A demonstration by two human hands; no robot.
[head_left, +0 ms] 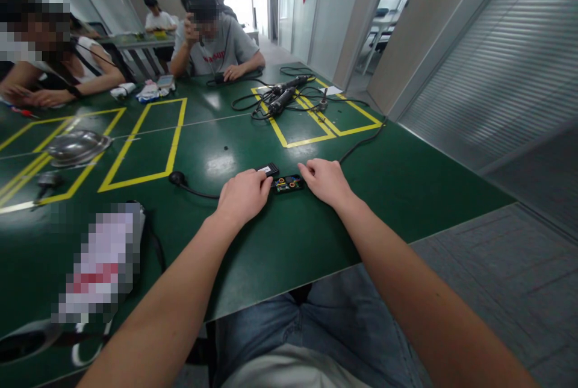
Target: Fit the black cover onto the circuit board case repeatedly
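Both my hands on a small circuit board near the table's front edge.
My left hand (244, 195) and right hand (326, 182) rest loosely curled at either end of the circuit board (288, 183) on the green table (397, 183); a black cover (268, 169) lies just beside it.

Two bare forearms, no sleeves visible, no watch or rings. Left hand (244, 195) and right hand (326, 182) ungloved, fingers bare. Faded blue denim jeans (325, 322) on lap. Hem of light grey-white shirt (289, 370) at bottom edge.
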